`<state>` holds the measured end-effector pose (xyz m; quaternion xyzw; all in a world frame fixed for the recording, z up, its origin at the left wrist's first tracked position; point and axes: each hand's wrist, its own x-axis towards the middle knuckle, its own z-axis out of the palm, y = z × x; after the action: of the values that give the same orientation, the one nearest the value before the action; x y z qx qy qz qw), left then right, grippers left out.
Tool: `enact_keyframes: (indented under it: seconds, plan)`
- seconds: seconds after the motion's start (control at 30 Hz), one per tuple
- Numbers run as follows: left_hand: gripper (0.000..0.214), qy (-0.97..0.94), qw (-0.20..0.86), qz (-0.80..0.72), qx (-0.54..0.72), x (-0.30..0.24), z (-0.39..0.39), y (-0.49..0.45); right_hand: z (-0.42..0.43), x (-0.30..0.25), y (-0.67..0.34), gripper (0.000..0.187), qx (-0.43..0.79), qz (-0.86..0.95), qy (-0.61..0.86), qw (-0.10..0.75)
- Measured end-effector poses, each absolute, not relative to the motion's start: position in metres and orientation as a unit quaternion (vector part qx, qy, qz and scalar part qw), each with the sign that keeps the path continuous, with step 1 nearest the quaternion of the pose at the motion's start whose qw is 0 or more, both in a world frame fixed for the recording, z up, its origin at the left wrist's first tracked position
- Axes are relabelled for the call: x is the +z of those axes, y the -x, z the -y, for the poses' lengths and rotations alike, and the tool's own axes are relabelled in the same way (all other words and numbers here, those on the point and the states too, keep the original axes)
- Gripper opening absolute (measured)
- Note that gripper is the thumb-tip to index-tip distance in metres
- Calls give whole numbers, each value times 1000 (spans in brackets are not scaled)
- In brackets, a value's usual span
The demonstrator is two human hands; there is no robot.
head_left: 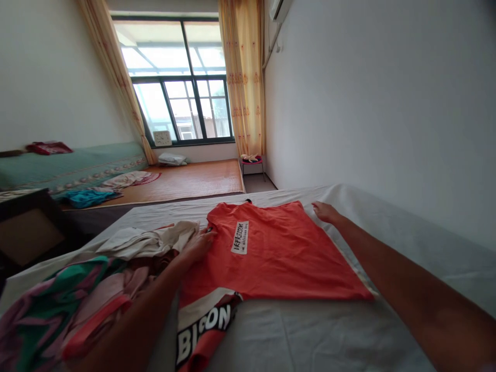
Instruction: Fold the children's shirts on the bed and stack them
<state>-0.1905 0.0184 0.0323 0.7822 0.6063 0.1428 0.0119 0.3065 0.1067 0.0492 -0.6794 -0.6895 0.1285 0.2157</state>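
Note:
An orange T-shirt [279,248] lies spread out sideways on a bed, its neck end to my left and its hem to my right. A pale chest patch with dark lettering shows on it. The near sleeve [205,330] has a cream and black band reading BISON. My left hand [201,244] is at the neck edge, fingers closed on the cloth beside a small dark tag. Beyond the far hem corner is my right hand [324,212], its fingers stretched toward the shirt, small in view and seemingly just off the cloth.
A heap of clothes [96,305], cream, green and pink, lies left of the shirt. The pale sheet [310,336] covers the bed. Beyond stands a second bed with a brown mat [194,178]. A wall [387,103] rises at right; a pink stool [251,161] stands near the window.

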Motion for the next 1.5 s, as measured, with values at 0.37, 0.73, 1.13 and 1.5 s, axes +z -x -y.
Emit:
enact_keyframes:
  seconds: [0.37,0.73,1.13,1.5]
  plan:
    - [36,-754,-57,-641,134,27,-15,193,-155,42,-300,38,340,687,556,322]
    - [41,-841,-41,-513,166,38,4,140,-95,41,-204,46,6,834,503,229]
    - [55,-765,10,-642,51,14,7,169,-20,-11,-280,63,22,812,579,72]
    - [30,-743,-31,-647,171,33,20,173,-15,-21,-303,61,-20,809,581,92]
